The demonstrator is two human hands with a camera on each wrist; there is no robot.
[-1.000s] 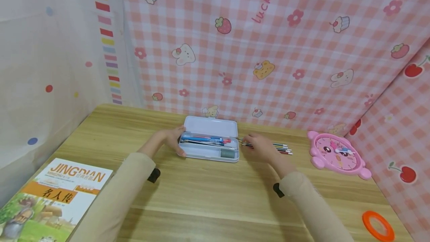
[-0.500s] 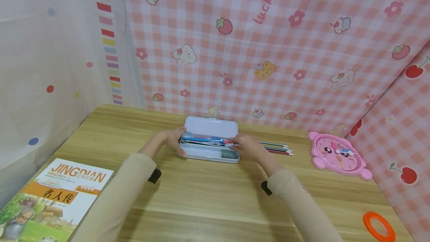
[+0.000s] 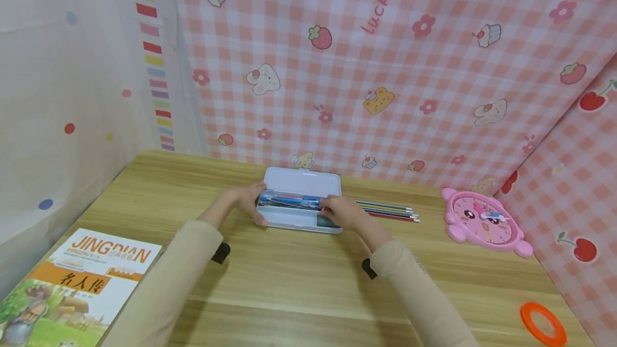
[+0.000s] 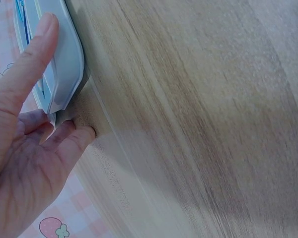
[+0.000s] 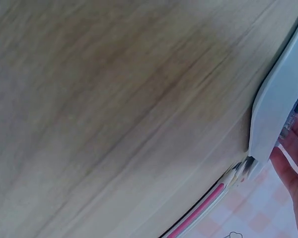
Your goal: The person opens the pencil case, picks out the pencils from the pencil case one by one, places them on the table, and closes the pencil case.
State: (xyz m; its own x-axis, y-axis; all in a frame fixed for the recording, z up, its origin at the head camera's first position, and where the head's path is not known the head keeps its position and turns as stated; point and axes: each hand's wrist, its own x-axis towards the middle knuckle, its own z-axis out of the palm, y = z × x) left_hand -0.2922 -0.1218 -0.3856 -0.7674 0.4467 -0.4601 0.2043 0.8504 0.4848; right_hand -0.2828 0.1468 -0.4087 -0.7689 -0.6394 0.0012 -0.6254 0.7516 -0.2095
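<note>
A pale blue pencil case (image 3: 289, 218) lies with its lid (image 3: 302, 180) up at the back of the table. Blue pens (image 3: 289, 200) and darker slim items lie in its rear part, and a grey-green eraser (image 3: 326, 222) shows at the front right. My left hand (image 3: 248, 202) grips the case's left end, thumb along the front, fingers behind (image 4: 44, 144). Over the right end, my right hand (image 3: 344, 212) has its curled fingers at the pens' ends; they seem to pinch a pen, partly hidden in the right wrist view (image 5: 288, 126).
Several pencils (image 3: 390, 211) lie in a row just right of the case. Farther right stands a pink clock (image 3: 484, 219), with an orange ring (image 3: 543, 324) near the front right. A book (image 3: 82, 285) lies at the left. Checked cloth (image 3: 337, 84) hangs behind the table.
My right hand has moved left from the pencils to inside the case's right end, uncovering more of the pencils. The left hand stays at the case's left end.
</note>
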